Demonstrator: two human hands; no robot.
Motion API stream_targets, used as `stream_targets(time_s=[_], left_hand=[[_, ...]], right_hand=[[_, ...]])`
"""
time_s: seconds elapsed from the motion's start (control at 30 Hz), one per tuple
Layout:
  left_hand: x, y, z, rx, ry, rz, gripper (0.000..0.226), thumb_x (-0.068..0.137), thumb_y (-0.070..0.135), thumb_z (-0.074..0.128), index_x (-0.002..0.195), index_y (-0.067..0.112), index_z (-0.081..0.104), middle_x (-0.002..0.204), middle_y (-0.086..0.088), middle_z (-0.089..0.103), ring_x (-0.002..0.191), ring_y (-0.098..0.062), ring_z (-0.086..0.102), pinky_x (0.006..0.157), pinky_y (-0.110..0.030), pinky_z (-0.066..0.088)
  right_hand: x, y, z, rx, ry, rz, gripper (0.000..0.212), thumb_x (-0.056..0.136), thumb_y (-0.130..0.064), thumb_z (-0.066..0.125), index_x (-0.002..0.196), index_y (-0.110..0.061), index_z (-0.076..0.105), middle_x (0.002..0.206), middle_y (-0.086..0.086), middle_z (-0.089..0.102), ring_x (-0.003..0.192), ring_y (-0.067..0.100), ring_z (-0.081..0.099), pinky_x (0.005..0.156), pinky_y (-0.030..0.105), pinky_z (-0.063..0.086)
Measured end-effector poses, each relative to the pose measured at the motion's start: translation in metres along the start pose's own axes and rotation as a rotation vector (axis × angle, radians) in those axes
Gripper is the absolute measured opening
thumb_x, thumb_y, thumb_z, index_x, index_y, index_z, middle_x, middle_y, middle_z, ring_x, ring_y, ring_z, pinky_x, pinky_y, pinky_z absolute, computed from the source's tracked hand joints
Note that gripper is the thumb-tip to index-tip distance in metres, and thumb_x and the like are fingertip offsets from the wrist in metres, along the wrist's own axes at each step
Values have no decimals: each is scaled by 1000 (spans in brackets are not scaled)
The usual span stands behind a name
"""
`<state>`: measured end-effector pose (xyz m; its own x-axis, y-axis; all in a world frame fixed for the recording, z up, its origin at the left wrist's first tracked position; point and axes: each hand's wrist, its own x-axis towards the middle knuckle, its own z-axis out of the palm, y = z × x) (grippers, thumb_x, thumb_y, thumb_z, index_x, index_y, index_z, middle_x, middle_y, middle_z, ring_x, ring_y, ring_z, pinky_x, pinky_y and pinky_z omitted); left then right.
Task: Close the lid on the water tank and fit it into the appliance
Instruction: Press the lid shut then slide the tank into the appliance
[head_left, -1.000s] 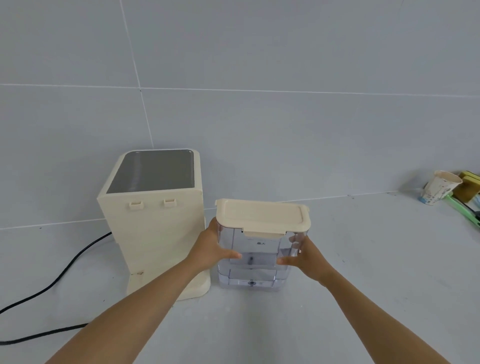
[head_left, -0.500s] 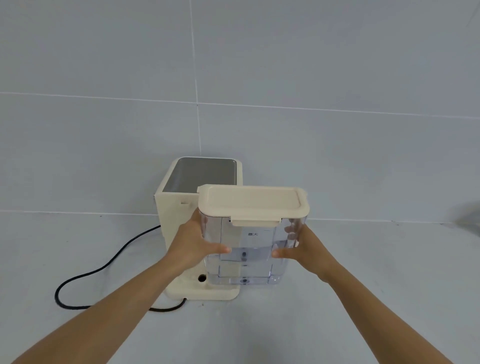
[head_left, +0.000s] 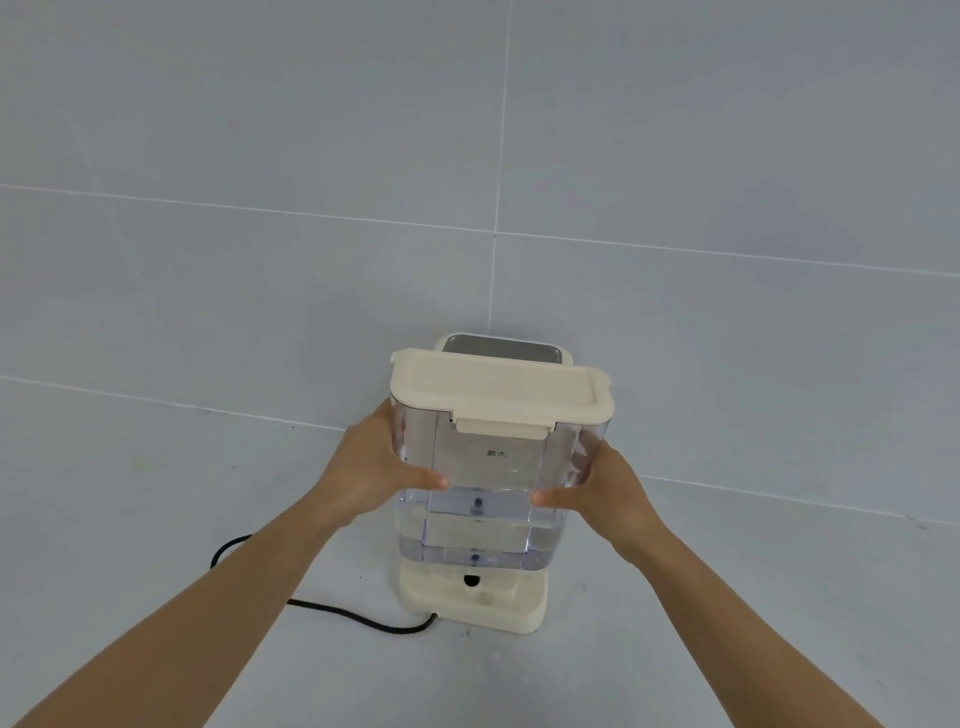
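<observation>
Gripping from both sides, the clear plastic water tank (head_left: 488, 483) with its cream snap-on lid (head_left: 498, 392) shut is clamped between the left hand (head_left: 374, 467) and right hand (head_left: 608, 491), thumbs pressed on its front, just above the cream appliance (head_left: 478, 597) base, black power cord (head_left: 343, 608) trailing left

One water tank (head_left: 488, 483), one lid (head_left: 498, 395), one appliance (head_left: 478, 603), one cord (head_left: 332, 608), two hands.
</observation>
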<state>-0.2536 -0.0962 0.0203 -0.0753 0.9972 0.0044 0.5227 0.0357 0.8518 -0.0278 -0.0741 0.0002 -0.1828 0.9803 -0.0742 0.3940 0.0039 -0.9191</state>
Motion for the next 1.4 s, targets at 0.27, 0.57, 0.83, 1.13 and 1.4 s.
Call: stream_targets(time_s=[0.27,0.57,0.83,1.13,1.4], left_hand=[[19,-14,-5,-57,-54,-12,73,55,11,85,105,36,38,91,8,49,94,-14,43,73,-20,40],[31,-21,-3,-25,-95,2,75,57,9,84,114,27,40,88,11,47,93,-15,45,74,-22,42],[38,-36,1,-123,-138,-16,88,51,6,86,125,20,42,117,6,52,112,-14,48,100,-36,41],[36,-41,5,-96,-119,33,85,57,3,82,130,16,40,117,10,51,107,-9,46,89,-26,36],[32,-48,12,16,-110,2,83,58,6,83,129,12,40,106,7,50,98,-12,45,82,-26,38]], right_hand=[[15,5,9,-27,48,41,70,57,-11,83,119,-17,50,116,0,64,104,18,58,81,25,41],[17,13,17,-9,75,87,78,58,-13,82,126,-16,44,123,0,58,104,15,51,82,26,39],[14,14,23,-24,94,92,75,61,-12,81,125,-14,43,124,3,59,96,17,52,71,22,40],[11,15,28,-41,108,113,81,63,-11,80,131,-13,36,133,4,53,116,21,51,84,25,38],[13,31,36,-76,108,145,84,62,-15,81,133,-15,35,132,2,55,113,23,54,83,26,41]])
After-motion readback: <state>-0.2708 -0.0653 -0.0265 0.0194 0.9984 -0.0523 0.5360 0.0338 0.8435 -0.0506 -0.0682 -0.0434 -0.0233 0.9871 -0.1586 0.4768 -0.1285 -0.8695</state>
